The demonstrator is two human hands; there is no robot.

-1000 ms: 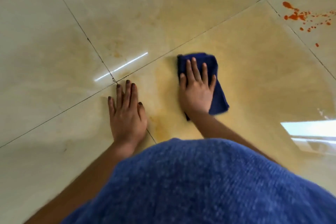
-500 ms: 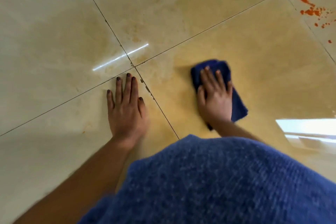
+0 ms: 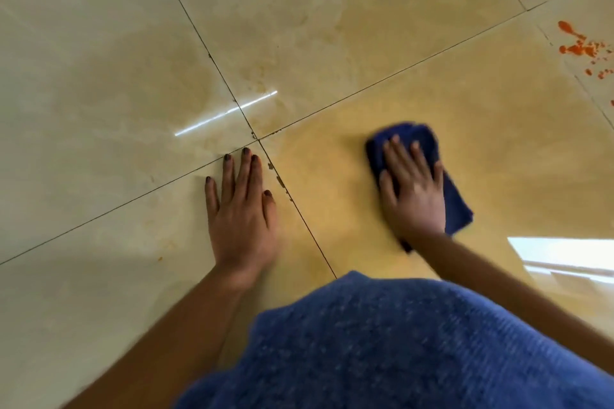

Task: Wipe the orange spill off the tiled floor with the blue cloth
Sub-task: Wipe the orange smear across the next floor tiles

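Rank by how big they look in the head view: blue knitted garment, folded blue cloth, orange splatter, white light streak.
1. Blue knitted garment, though nearest the camera.
2. Folded blue cloth, partly covered.
3. Orange splatter and white light streak: too alike to rank.

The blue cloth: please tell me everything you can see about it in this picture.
The blue cloth is dark blue and looks like soft, thick fabric, folded or bunched into a rough oblong. It lies flat on the glossy tiled floor, on a tile tinted with a yellow-orange film. The right hand presses on it with straight, spread fingers, covering its middle, so only its edges show. Its outline is blurred. It is far from the orange splatter.
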